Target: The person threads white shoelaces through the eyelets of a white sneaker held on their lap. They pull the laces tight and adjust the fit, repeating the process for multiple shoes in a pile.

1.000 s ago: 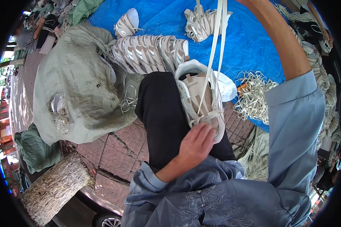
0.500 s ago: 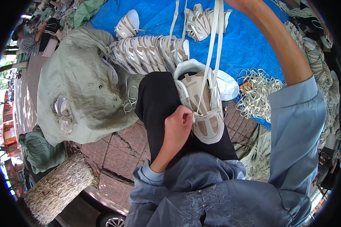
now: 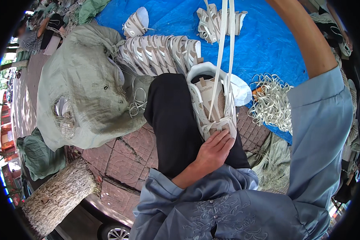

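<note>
A white and beige sneaker (image 3: pixel 207 93) rests on my lap with its toe toward me. My left hand (image 3: pixel 215 153) lies over its toe, fingers stretched out and pressed lightly on the upper. Long pale shoelaces (image 3: pixel 231 48) run from the lowest eyelets up and out past the top edge, pulled taut. My right forearm reaches up to the upper edge, and the hand itself is out of the picture. A white piece (image 3: pixel 241 90), partly hidden, shows behind the sneaker's right side.
A row of stacked shoe uppers (image 3: pixel 158 54) lies on a blue tarp (image 3: pixel 264 40), with more uppers (image 3: pixel 218 24) beyond. A heap of loose laces (image 3: pixel 271 102) sits at right. At left are a large woven sack (image 3: pixel 84 88), a tree trunk (image 3: pixel 60 196) and a seated person (image 3: pixel 40 34).
My left hand has let go of the lace at the sneaker's left side and moved right onto the toe. My right hand has gone up out of view; the laces have shifted slightly.
</note>
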{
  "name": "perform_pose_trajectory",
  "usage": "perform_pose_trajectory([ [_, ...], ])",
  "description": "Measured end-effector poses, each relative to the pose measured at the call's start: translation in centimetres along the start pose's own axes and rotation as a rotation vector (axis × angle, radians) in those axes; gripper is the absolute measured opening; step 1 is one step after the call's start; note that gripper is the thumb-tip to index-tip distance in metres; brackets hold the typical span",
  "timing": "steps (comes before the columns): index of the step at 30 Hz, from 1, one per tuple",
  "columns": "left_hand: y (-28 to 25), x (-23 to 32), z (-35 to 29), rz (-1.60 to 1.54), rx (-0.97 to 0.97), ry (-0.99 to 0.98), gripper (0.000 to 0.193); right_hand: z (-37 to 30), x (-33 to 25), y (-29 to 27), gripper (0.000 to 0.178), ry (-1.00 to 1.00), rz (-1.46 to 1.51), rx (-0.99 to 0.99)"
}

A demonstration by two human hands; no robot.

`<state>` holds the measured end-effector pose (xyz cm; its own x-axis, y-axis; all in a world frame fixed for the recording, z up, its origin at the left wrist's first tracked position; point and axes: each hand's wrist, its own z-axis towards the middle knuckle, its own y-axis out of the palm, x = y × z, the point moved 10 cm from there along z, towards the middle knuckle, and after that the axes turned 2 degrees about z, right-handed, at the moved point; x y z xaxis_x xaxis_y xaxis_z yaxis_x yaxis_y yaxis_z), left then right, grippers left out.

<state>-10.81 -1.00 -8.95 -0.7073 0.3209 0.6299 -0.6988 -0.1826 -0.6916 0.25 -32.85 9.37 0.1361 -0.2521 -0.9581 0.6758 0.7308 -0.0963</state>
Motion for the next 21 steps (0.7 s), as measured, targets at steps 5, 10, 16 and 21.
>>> perform_pose_trajectory([
  [5,-0.6,-0.2,-0.1,-0.084,0.025,0.020,0.032,2.5,0.3,-0.2,0.016,0.077,-0.036,0.011],
  [10,-3.9,-3.3,-0.4,0.152,0.220,-0.211,0.033,1.2,1.6,-0.2,0.015,0.107,-0.123,0.026],
  [16,-2.7,-4.6,1.0,0.397,0.084,-0.216,0.025,0.8,0.7,0.5,0.018,0.034,-0.125,-0.022],
  [21,-3.0,-8.3,0.6,-0.210,0.023,-0.490,0.011,-0.1,-0.1,0.7,0.021,-0.029,-0.184,-0.033],
])
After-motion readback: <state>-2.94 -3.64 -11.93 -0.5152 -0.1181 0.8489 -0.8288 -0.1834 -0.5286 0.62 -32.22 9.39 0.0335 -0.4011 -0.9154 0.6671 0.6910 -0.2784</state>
